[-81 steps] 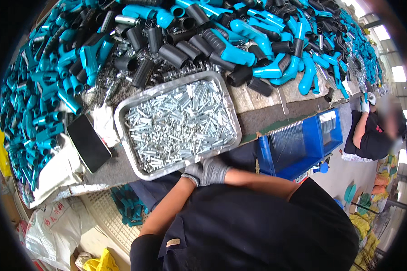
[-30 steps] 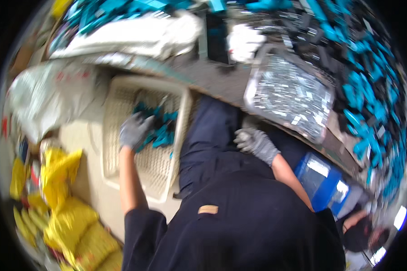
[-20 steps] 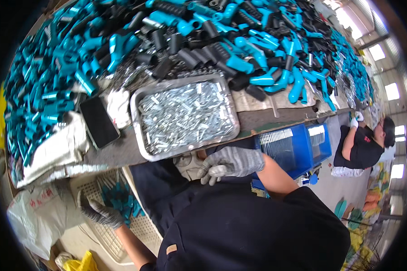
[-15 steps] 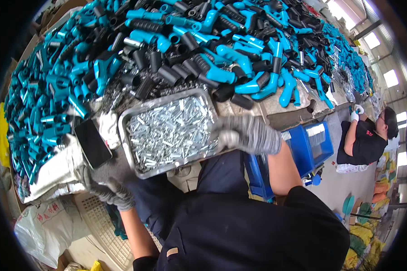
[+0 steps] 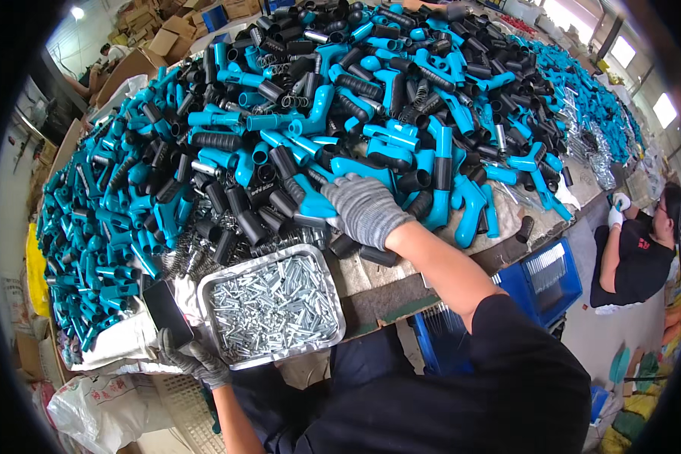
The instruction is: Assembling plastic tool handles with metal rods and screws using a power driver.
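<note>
My right hand, in a grey knit glove, reaches into the pile of parts. Its fingers bend over the end of a teal and black handle piece, with the fingertips partly hidden. A longer teal piece lies just beyond the knuckles. Below and to the left, my gloved left hand is empty, fingers apart, beside the lower end of a dark phone and the tray's left corner. The metal tray, full of small silvery metal pins, sits at the table's near edge.
A large heap of teal and black plastic parts covers the table. Loose springs lie behind the tray. Blue bins stand off the right edge, and a co-worker sits farther right. A white plastic bag is at lower left.
My right hand has left the tray's right side and moved up into the pile of parts. My left hand now lies nearer the phone and tray corner. The whole view has shifted.
</note>
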